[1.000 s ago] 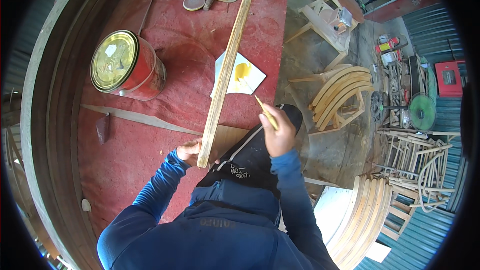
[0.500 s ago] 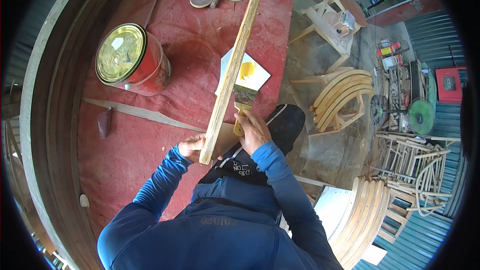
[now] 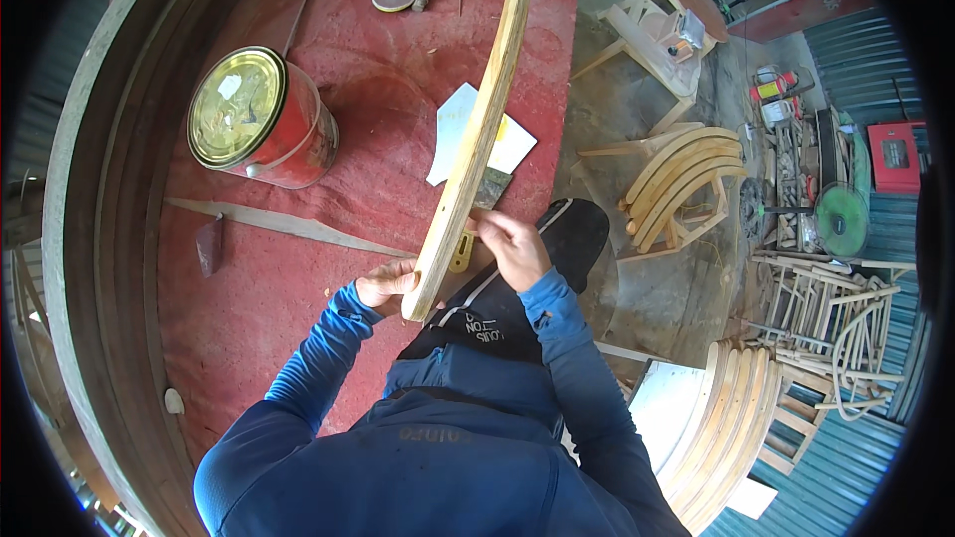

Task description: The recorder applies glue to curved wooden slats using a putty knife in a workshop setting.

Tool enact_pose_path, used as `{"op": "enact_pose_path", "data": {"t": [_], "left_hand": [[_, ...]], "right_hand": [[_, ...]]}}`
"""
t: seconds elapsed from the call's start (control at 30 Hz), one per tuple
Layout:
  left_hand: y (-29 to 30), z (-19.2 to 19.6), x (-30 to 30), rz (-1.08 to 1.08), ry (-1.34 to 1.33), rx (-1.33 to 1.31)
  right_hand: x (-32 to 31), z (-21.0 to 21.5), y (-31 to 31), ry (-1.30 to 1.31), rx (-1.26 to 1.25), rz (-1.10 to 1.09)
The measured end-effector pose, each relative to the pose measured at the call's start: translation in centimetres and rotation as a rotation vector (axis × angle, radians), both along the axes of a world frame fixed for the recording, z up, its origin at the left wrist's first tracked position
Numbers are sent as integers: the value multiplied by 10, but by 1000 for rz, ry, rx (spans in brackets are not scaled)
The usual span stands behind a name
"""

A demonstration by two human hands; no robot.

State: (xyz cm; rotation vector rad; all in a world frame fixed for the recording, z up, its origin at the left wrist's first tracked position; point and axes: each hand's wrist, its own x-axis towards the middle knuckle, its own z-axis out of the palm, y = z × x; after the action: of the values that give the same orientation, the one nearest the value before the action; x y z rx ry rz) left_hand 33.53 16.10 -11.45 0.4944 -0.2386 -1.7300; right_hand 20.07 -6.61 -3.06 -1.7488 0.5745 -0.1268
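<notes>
We can see pale lettering on the black trousers [image 3: 534,310] and faint letters on the blue shirt [image 3: 448,482]. Red can [image 3: 301,144] sits on the worktop [image 3: 269,313], contents hidden from us. Left hand [image 3: 384,286] grips the near end of the wooden strip [image 3: 468,174], slanting above a white tile [image 3: 454,127]; right hand [image 3: 513,249] is at its edge by the scraper [image 3: 461,254], grip unclear.

The left hand [image 3: 384,285] gripped the near end of a curved wooden piece [image 3: 466,174]; the right hand [image 3: 513,251] touched its right side. A yellow-handled scraper [image 3: 462,253] showed beneath it, and a red can [image 3: 267,119] stood farther left.
</notes>
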Motion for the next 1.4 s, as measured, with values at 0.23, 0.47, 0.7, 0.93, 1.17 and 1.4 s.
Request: {"op": "enact_pose_path", "data": {"t": [0.23,0.47,0.7,0.93,1.17,1.4], "left_hand": [[-16,30,-14,88,-46,5],[-39,41,-31,160,201,-261],[-62,39,-64,138,548,-386],[-51,61,-45,-96,98,-188],[-36,23,30,165,-305,338],[-151,16,76,400,-262,352]], "right_hand": [[5,-2,20,-106,682,-329],[5,-8,39,-185,811,-184],[-5,1,29,-38,1097,70],[-10,20,4,-77,1174,79],[-25,5,-5,148,488,-14],[-55,28,-28,124,418,-56]]}}
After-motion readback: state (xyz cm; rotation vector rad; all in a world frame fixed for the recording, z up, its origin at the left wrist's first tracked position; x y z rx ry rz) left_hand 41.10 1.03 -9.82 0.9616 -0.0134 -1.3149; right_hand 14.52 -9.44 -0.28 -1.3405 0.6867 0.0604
